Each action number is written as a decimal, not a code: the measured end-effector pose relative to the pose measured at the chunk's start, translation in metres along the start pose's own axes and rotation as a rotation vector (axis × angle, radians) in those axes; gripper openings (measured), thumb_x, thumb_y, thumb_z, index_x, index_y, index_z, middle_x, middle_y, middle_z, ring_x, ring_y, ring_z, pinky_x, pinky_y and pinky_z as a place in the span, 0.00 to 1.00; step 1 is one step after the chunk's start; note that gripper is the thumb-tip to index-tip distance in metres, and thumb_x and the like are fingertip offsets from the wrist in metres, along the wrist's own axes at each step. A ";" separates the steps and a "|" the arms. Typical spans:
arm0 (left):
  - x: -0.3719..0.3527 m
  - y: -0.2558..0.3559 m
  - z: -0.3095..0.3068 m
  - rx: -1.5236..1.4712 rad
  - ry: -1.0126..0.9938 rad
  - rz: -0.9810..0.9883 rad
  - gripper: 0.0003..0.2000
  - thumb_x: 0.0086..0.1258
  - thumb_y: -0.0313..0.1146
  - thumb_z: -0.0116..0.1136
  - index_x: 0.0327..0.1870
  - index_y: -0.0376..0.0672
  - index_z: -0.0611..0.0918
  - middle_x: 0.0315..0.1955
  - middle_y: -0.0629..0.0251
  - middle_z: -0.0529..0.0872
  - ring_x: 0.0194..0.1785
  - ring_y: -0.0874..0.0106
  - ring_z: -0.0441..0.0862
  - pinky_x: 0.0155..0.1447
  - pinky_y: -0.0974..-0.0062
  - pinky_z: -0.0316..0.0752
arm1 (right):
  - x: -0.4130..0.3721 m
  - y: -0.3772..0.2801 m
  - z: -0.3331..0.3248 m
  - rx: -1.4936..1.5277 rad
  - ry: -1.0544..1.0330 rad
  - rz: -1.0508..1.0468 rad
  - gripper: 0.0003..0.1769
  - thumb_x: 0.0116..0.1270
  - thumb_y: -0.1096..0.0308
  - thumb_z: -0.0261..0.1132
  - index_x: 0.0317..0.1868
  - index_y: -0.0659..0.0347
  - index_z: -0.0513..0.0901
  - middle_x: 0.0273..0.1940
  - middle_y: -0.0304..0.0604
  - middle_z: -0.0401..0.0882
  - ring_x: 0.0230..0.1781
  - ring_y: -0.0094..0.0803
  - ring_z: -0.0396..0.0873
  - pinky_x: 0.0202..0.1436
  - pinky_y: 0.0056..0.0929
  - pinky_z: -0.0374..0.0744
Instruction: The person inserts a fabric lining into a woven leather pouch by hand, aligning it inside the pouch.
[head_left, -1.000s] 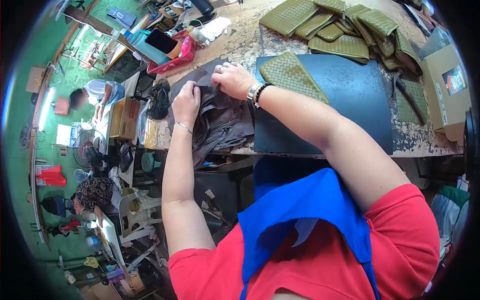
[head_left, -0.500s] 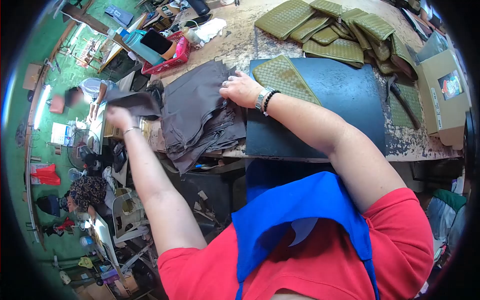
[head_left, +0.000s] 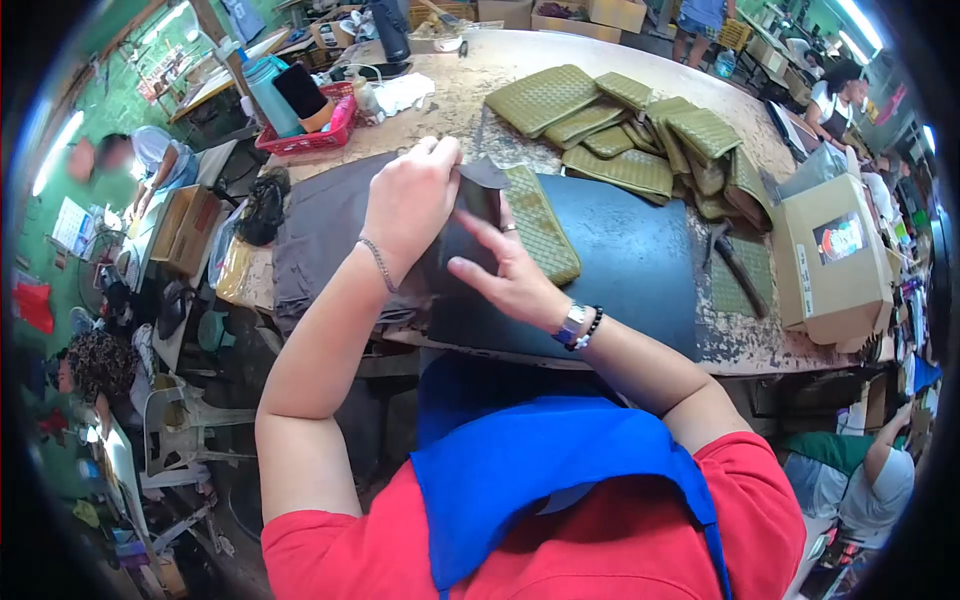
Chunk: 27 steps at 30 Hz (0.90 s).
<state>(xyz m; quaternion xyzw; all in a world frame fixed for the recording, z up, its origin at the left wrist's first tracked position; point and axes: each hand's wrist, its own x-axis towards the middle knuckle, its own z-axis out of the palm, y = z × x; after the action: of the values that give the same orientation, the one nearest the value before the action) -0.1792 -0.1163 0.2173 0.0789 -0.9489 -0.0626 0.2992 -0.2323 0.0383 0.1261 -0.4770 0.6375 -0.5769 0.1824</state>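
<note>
Closed at the fingertips, my left hand (head_left: 412, 200) grips the upper edge of a dark brown, thin, leather-like piece (head_left: 482, 188) over the table. My right hand (head_left: 522, 285) is beside it, thumb and index finger apart, with its other fingers partly hidden behind the piece. Under my left forearm lies a stack of similar dark brown pieces (head_left: 320, 230). A green woven-pattern panel (head_left: 540, 225) rests on the black board (head_left: 635, 260), just beyond my right hand.
Several green woven pouches (head_left: 625, 175) are piled at the back of the table. A hammer (head_left: 738, 270) and a cardboard box (head_left: 830, 260) are at the right. A red basket (head_left: 335, 130) with a bottle and phone stands at the back left. Other people work on both sides.
My left hand has come from the far left to the middle, bringing a dark brown piece. My right hand has left the stack and moved toward me, its fingers spreading. The view has shifted.
</note>
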 end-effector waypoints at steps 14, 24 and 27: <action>0.076 0.022 0.091 -0.327 -0.332 -0.263 0.31 0.72 0.62 0.52 0.54 0.37 0.81 0.44 0.52 0.87 0.45 0.60 0.86 0.51 0.64 0.80 | -0.050 0.035 -0.137 0.271 0.612 -0.123 0.33 0.57 0.60 0.80 0.58 0.67 0.78 0.52 0.41 0.83 0.51 0.26 0.80 0.56 0.27 0.79; 0.070 0.016 0.136 -0.304 -0.723 -0.506 0.28 0.59 0.37 0.52 0.58 0.25 0.74 0.51 0.33 0.82 0.48 0.50 0.87 0.53 0.64 0.81 | -0.034 -0.003 -0.197 -0.301 0.279 0.059 0.11 0.72 0.71 0.64 0.50 0.69 0.81 0.44 0.45 0.87 0.43 0.25 0.82 0.50 0.28 0.79; 0.052 0.008 0.101 -0.624 -0.609 -0.562 0.25 0.63 0.29 0.44 0.63 0.30 0.71 0.43 0.46 0.83 0.34 0.62 0.86 0.39 0.68 0.83 | -0.013 -0.047 -0.195 -0.169 0.238 -0.055 0.15 0.69 0.69 0.67 0.52 0.70 0.80 0.43 0.45 0.87 0.41 0.24 0.82 0.47 0.25 0.80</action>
<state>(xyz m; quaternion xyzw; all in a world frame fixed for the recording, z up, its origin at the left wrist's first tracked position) -0.2804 -0.1105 0.1659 0.2158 -0.8714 -0.4405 -0.0094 -0.3604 0.1640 0.2173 -0.4362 0.6876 -0.5785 0.0486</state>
